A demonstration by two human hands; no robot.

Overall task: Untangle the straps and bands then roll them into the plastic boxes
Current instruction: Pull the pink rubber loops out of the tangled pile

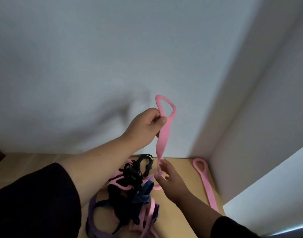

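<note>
Head view shows the left hand pinching the flat pink rubber band near its looped top, its length hanging straight down to the right hand's fingertip grip—just above the tangled straps on the worktop.

The pink band looks like smooth, matt rubber, and so does the second pink band lying flat. In the tangled pile, the navy strap shows ribbed woven cloth; the black straps look like matt webbing. The table is pale, smooth wood; the wall is matt and painted.
</note>
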